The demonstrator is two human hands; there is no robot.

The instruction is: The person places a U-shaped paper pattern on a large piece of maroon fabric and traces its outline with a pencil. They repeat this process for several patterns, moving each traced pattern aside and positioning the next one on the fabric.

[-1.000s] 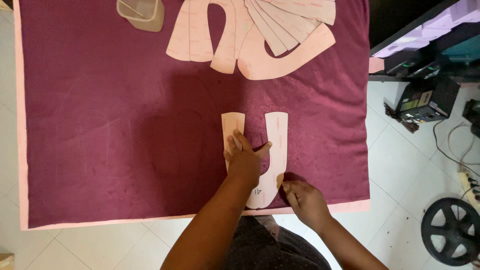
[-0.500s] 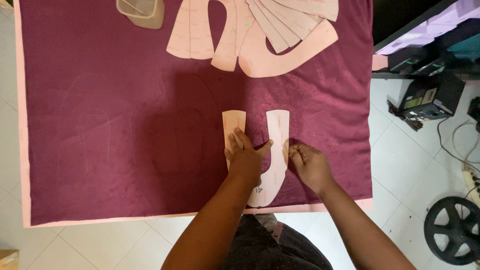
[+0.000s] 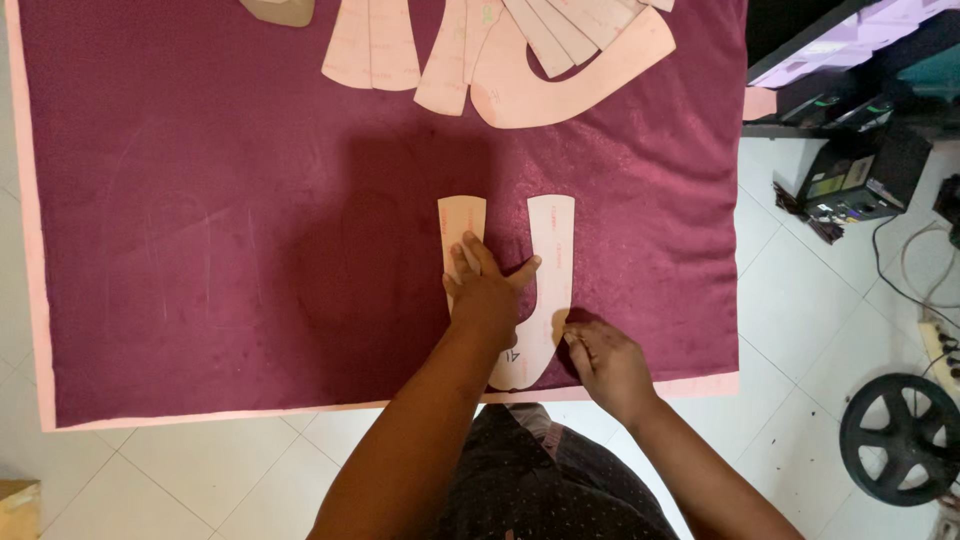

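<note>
We look down on a maroon fabric (image 3: pixel 250 230) spread flat over a pale pink board (image 3: pixel 30 300), whose edge shows as a thin border along the left and near sides. Near the front edge of the cloth lies a U-shaped paper pattern piece (image 3: pixel 552 250), pale pink, its two arms pointing away from us and its curved bottom close to the board's near edge.

Our left hand (image 3: pixel 487 293) lies flat on the pattern's left arm — fingers together and pointing away, thumb spread out to the right toward the other arm — pressing the paper down onto the cloth. It holds nothing; it simply bears on the piece.

Our right hand (image 3: pixel 607 360) sits at the outer right edge of the pattern, low down where the right arm curves into the bottom of the U. Its fingertips are bunched together and touch the paper's edge and the cloth just beside it. We cannot tell whether they pinch anything small between them.

At the far edge of the fabric lies a fan of more pink pattern pieces (image 3: pixel 500 50), overlapping one another, with a large curved one on the right. A beige object (image 3: pixel 280 10) sits at the top edge, mostly cut off from view.

To the right, off the board, we see a white tiled floor (image 3: pixel 800 300), dark equipment with cables (image 3: pixel 860 170), and a black spoked wheel (image 3: pixel 900 440) in the near corner.
</note>
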